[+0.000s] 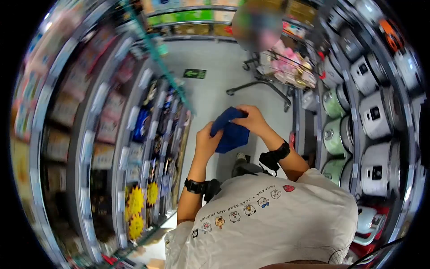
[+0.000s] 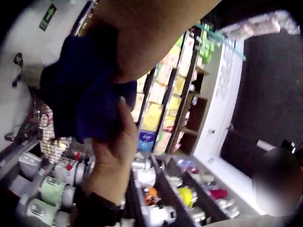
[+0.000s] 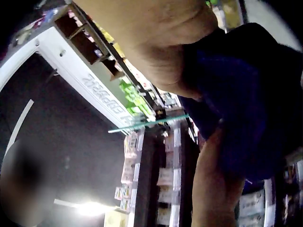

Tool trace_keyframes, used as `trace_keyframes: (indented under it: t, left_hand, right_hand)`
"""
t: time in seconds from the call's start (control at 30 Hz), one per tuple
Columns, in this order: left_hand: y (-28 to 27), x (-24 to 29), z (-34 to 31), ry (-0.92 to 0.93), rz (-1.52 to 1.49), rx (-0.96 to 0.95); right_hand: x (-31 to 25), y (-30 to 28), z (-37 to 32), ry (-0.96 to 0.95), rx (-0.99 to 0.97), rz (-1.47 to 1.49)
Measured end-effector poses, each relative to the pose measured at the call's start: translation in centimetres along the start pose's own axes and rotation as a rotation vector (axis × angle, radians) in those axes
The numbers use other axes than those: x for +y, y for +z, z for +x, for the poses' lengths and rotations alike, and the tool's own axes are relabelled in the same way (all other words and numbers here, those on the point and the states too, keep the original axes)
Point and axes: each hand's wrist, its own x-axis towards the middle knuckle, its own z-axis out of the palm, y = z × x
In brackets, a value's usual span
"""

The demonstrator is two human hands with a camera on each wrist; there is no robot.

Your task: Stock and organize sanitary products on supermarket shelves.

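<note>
In the head view, a dark blue cloth (image 1: 234, 136) hangs between my two hands in front of my body, its upper part folded over and its lower edge angular. My left hand (image 1: 207, 142) grips its left side, thumb at the folded part. My right hand (image 1: 251, 121) pinches the upper right edge between thumb and fingers. From the left wrist, the cloth (image 2: 83, 90) looks crumpled, with the right hand (image 2: 114, 146) below it, thumb up against the fabric. In the right wrist view the dark cloth (image 3: 241, 104) hides most of the fingers.
Shelves of boxed goods (image 1: 105, 154) line the left side. Rice cookers (image 1: 376, 114) fill the right shelves. Ahead, a wire cart (image 1: 289, 74) holding pink packages stands on the grey floor (image 1: 215, 62), near a person with a blurred head. A green arrow sign (image 1: 195, 73) marks the floor.
</note>
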Motion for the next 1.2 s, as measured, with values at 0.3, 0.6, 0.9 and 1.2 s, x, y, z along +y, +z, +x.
trace_keyframes:
  t: [0.3,0.6,0.9,1.2]
  left_hand:
    - [16.0,0.3,13.1,-0.443,-0.579,-0.376]
    - [26.6,3.6,21.5,-0.607,-0.737,-0.75]
    - [32.4,4.7,35.1,-0.523,-0.635,-1.241]
    - [36.3,4.7,49.2,-0.579,-0.643,-1.268]
  right_hand:
    - [2.1,-14.3,-2.7,-0.34,0.389,-0.434]
    - [6.8,-21.2,-4.3,-0.039,0.503,-0.546]
    - [11.2,-30.9,2.8,0.202,0.725,0.327]
    - [14.2,-37.3,16.8,0.255,0.912,0.51]
